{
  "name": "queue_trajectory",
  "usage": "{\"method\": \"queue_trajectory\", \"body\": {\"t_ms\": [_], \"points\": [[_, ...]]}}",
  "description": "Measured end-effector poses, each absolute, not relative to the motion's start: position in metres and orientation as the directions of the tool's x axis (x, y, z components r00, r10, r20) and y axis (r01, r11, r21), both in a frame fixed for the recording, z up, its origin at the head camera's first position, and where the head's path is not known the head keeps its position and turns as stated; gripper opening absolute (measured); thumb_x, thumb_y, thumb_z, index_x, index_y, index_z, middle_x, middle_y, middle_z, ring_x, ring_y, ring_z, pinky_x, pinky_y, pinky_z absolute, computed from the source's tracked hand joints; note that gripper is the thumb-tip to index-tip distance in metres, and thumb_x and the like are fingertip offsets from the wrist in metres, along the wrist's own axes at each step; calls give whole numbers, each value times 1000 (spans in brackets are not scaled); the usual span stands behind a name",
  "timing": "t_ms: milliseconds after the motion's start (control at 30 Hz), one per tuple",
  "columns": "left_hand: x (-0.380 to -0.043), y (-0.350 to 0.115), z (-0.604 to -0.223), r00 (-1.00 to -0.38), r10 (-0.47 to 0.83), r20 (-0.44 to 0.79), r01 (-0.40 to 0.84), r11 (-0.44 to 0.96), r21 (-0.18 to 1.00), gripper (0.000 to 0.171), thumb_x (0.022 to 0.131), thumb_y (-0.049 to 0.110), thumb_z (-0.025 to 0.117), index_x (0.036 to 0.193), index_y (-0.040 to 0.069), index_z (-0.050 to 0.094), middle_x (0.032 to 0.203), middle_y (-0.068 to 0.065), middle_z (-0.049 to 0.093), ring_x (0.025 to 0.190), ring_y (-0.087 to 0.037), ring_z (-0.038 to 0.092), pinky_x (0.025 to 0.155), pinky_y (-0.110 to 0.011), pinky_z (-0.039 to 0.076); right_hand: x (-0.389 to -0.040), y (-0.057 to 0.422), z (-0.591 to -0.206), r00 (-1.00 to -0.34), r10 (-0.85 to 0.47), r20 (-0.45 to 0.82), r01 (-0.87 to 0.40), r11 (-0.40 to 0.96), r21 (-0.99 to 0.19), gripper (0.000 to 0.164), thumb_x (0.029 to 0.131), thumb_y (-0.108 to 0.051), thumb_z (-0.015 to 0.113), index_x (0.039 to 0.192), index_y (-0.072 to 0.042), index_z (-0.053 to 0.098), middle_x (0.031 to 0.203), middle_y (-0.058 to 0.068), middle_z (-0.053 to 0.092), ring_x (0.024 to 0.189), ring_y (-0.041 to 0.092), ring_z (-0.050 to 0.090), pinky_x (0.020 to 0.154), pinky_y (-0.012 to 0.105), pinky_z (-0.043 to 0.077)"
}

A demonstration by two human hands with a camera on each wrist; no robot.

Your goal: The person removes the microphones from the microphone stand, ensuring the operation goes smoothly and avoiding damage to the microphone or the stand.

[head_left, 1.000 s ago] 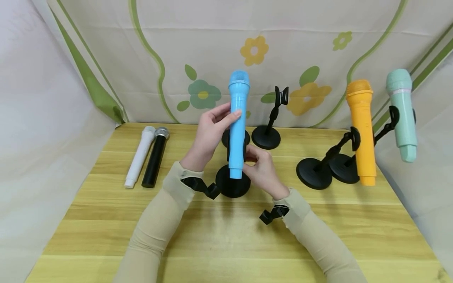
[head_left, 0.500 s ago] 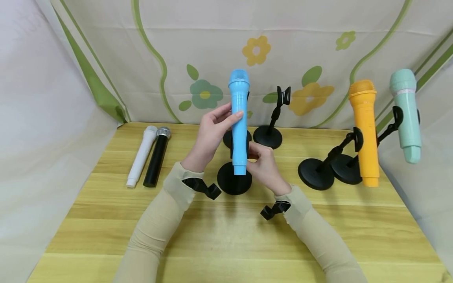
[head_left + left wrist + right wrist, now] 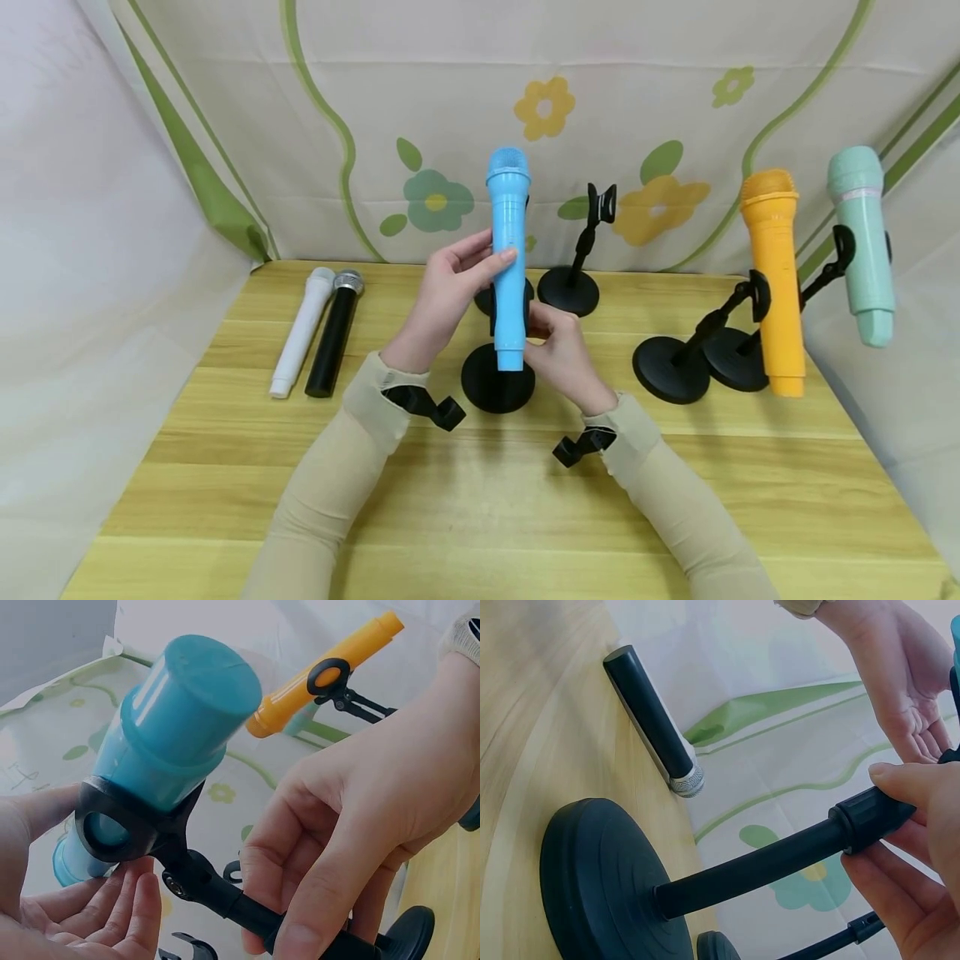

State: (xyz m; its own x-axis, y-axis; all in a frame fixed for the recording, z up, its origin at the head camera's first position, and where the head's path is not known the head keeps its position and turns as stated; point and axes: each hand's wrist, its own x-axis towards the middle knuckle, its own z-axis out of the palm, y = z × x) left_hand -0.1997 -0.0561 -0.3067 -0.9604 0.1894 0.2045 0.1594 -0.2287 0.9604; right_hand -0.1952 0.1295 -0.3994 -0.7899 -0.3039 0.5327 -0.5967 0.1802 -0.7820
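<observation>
While the left grip (image 3: 447,287) clasps the blue mic (image 3: 509,225) (clipped in), the right grip (image 3: 564,354) pinches its stand (image 3: 754,870)

The pale wooden table (image 3: 480,517) is viewed from above its near side by the head camera, faced far and down; the black round-based stand (image 3: 754,868) is shared by both tilted close-up wrist views, the left aimed far right, the right far left
</observation>
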Motion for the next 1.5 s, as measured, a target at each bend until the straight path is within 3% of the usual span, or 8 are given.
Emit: {"method": "queue_trajectory", "body": {"t_ms": [333,867,1100,1500], "points": [[-197,-65,-305,-964,201,176,130,-224,966,52,96,17,73,145,8,57,126,-10,68,113,-26,65,93,-36,55,-179,124,-374,-801,-308,514,-581,187,-792,21,85,16,74,104,9,69,97,19,71,86,30,71,80,50,60],[-199,-61,-296,-959,219,180,164,-89,982,61,91,16,79,147,10,54,125,-7,67,104,-27,68,87,-41,53,-175,124,-367,-800,-307,515,-580,180,-794,22,86,14,74,106,10,69,99,20,71,86,26,70,80,52,59],[-198,-57,-296,-954,212,212,203,-64,977,68,87,13,82,147,8,52,127,-8,65,104,-27,68,93,-39,55,-175,126,-367,-809,-307,502,-569,192,-800,23,86,14,74,108,10,68,100,20,71,87,27,70,81,49,60],[-198,-55,-299,-955,167,246,236,-82,968,62,87,11,82,143,5,56,123,-9,66,100,-28,68,92,-38,55,-174,125,-366,-809,-322,492,-565,200,-800,22,86,13,75,106,9,68,99,19,70,87,30,70,82,45,60]]}}
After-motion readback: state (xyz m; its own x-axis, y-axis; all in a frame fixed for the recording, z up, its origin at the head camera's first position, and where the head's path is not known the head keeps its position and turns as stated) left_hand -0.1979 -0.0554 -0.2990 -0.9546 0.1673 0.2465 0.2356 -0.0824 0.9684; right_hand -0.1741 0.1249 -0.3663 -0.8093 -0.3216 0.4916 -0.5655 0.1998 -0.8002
